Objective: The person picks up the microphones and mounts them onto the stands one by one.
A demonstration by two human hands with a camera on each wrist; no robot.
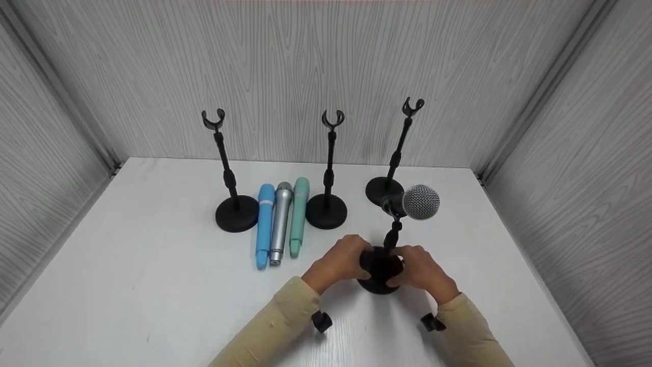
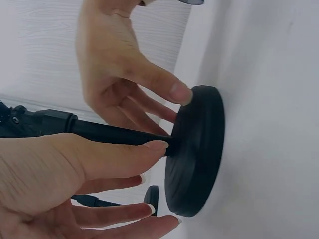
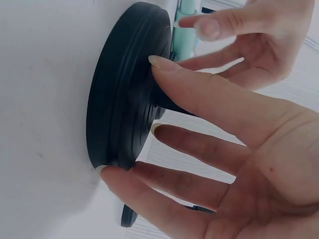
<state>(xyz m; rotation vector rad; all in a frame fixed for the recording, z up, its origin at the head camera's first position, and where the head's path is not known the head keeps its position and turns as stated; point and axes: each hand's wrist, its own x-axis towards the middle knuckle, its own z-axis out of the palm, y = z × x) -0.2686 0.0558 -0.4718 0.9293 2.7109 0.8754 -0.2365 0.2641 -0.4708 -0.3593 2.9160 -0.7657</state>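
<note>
Pale wood-grained walls [image 1: 300, 76] closed in the scene on three sides, and the white surface [image 1: 153, 300] between them carried everything. Beige sleeves [image 1: 272, 326] came in from the near edge, one on each side of the work. Of the stands, the left stand [image 1: 236, 214] and the middle stand [image 1: 326, 212] stood upright towards the back, and the far-right stand [image 1: 384, 189] a little deeper, each on its own round foot and well spread, probably so that every pole had room round it. The near microphone stand [image 1: 378, 278] was in front of the far-right one, between the two hands; whether its foot lay fully flat could not be told. The right hand [image 1: 424, 271] pinched that foot, thumb on top and fingers at the rim, while the left hand [image 1: 342, 260] curved loosely about the opposite side, its fingers mostly straight and its thumb by the bottom of the pole — contact there was hard to judge. Working so low seemed sensible: a black microphone [image 1: 420, 202] with a silver mesh head sat in the clip above, and its weight would likely tip the pole if handled higher up. The blue microphone [image 1: 264, 224], the silver microphone [image 1: 280, 224] and the green microphone [image 1: 299, 219] lay side by side between the left and middle stands — perhaps to keep them together within reach. Smallest were the dark wrist blocks [image 1: 322, 321], one by each cuff
</note>
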